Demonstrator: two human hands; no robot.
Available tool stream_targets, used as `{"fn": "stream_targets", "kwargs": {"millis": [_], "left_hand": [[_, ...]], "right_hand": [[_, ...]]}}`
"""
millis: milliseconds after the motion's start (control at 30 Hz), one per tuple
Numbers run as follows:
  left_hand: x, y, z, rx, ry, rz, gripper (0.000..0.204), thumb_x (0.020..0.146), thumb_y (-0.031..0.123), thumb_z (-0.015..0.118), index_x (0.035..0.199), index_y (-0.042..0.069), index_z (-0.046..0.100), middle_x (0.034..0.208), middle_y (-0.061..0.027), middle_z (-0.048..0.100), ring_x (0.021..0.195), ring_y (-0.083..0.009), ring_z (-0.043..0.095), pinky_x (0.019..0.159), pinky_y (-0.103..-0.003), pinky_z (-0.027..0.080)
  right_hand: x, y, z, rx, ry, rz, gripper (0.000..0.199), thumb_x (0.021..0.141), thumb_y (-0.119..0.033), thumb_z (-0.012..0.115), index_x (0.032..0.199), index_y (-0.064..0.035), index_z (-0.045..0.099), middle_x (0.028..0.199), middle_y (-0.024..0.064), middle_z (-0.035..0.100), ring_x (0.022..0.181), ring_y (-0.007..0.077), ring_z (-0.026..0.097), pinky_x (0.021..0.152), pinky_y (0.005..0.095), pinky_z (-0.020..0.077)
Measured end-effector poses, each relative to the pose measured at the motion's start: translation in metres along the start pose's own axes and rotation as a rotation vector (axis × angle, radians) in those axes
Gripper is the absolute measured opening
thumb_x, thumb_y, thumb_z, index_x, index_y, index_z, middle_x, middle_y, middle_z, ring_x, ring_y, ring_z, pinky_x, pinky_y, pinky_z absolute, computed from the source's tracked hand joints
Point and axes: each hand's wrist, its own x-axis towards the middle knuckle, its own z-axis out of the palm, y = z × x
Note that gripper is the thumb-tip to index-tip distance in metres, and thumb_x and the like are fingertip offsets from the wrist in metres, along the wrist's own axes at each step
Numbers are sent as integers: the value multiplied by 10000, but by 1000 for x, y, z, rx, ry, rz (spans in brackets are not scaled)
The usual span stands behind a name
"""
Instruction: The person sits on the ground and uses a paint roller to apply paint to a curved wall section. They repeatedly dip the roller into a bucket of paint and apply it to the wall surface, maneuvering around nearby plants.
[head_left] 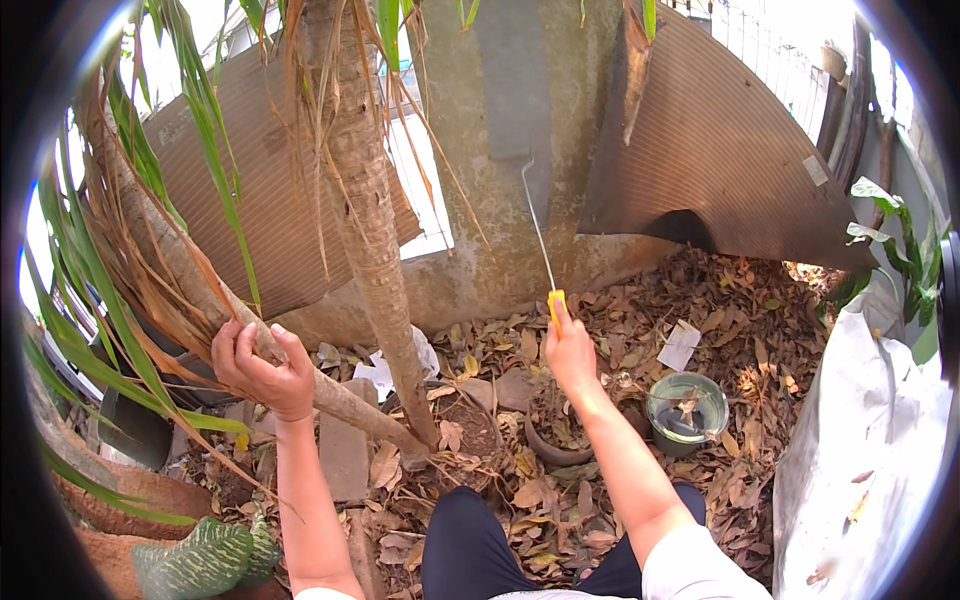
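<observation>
My right hand (pixel 571 350) is closed round the yellow handle (pixel 556 303) of what looks like a paint roller. Its thin metal rod (pixel 538 228) reaches up and bends at the tip, in front of a smooth grey strip (pixel 515 90) on the mossy wall (pixel 455 150). Any roller head is hard to make out against the grey. On the left, my left hand (pixel 262 368) is wrapped round a slanting plant trunk (pixel 350 402), beside its drooping dry leaves.
An upright trunk (pixel 372 220) stands between my hands. Brown corrugated sheets (pixel 720 130) lean at both sides of the wall. A green bucket (pixel 687 410) sits among dry leaves (pixel 740 345) at right, near a white sheet (pixel 850 450). Bricks and pots lie lower left.
</observation>
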Motion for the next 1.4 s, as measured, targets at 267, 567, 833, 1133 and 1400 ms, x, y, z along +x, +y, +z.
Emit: {"fn": "stream_targets", "kwargs": {"millis": [267,567,833,1133,1400], "left_hand": [[-2,-2,4,-17,13,-11,265,910,176,623,1109,27,533,1176,-146,523,1084,-328,526,929,-443,435],[0,-3,-1,20,12,6,264,906,177,621,1113,37,535,1178,-135,536,1104,-319,527,935,-451,427],[4,0,0,10,12,4,239,900,171,610,1081,45,520,1162,-118,520,1095,-303,520,927,-460,417],[5,6,1,-2,21,-2,247,909,167,608,1101,37,524,1168,-123,518,1092,-296,518,928,-457,423],[-2,1,0,-21,15,-21,251,912,180,623,1094,25,544,1178,-133,520,1088,-298,512,938,-445,414]], "right_hand": [[-25,29,19,104,-29,74,430,953,-200,548,1368,-86,561,932,272,638,859,447,644,775,509,523],[27,-48,-64,178,162,-69,408,946,-181,580,1333,-51,575,962,283,650,921,431,652,823,480,520],[125,-101,-124,201,385,-298,404,939,-160,584,1326,-44,582,1051,288,666,977,422,655,857,454,524],[38,-13,-39,57,141,-136,441,969,-220,544,1400,-131,514,875,256,619,825,443,647,740,517,531],[1,22,-16,118,59,-40,382,944,-195,572,1294,-42,596,930,265,652,881,438,648,793,505,522]]}}
